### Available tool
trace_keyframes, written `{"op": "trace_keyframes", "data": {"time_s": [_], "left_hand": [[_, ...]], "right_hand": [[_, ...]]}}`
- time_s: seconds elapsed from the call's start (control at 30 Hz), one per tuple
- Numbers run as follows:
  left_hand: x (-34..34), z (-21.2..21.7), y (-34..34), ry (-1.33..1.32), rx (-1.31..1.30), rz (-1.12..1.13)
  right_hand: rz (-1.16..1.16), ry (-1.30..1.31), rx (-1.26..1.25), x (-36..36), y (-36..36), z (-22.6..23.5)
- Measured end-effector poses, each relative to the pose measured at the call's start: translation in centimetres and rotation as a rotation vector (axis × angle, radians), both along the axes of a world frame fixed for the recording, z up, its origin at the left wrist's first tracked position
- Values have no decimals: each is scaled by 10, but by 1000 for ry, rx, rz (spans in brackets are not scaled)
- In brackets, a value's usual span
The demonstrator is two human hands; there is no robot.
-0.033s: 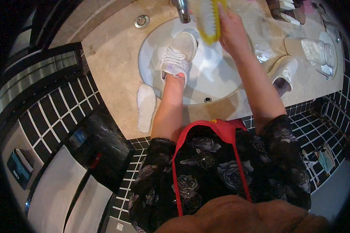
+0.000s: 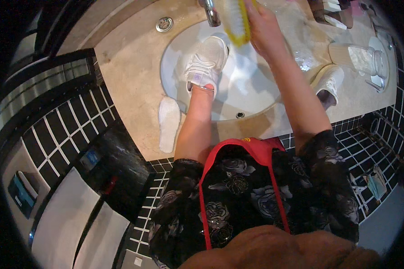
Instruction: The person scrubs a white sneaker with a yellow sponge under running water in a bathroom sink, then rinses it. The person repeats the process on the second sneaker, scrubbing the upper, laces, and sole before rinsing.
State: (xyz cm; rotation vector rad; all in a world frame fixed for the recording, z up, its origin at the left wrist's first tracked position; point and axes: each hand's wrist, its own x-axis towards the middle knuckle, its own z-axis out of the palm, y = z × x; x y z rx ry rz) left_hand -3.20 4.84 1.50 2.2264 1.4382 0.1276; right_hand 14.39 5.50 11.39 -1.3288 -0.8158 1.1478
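Observation:
My left hand [image 2: 207, 86] is pushed into the opening of a white lace-up sneaker [image 2: 209, 56], holding it over the left part of the white sink [image 2: 251, 92]. The fingers are hidden inside the shoe, whose toe points away from me. In my right hand [image 2: 264, 32] is a scrub brush [image 2: 236, 23] with a yellow edge and pale bristles. The fingers wrap round its far side. Brush and hand are up beside the metal tap [image 2: 212, 16], apart from the sneaker.
A white insole [image 2: 169, 124] lies on the beige counter [image 2: 130, 85], left of the sink. To the right stand a second white sneaker [image 2: 331, 81] and a clear container [image 2: 359, 59] with white contents. Several dark and white items [image 2: 331, 13] are at the back right. A round metal fitting [image 2: 164, 24] sits at the back left.
My right hand and the brush have shifted slightly away from me and to the left. The left hand and its sneaker have barely moved.

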Motion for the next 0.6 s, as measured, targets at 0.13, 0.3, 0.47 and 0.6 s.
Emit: {"op": "trace_keyframes", "data": {"time_s": [0.13, 0.3, 0.47, 0.6], "left_hand": [[2, -11, -5, -306, 34, 77], [8, -24, 4, -17, 89, -94], [20, -28, 21, -382, 48, -12], [21, -27, 17, -326, -75, 2]], "right_hand": [[92, -142, 122, -6, 50, 8], [4, -423, 234, -11, 57, 35], [-189, -469, -79, -6, -14, 12], [-183, -232, -334, -3, -44, -62]]}}
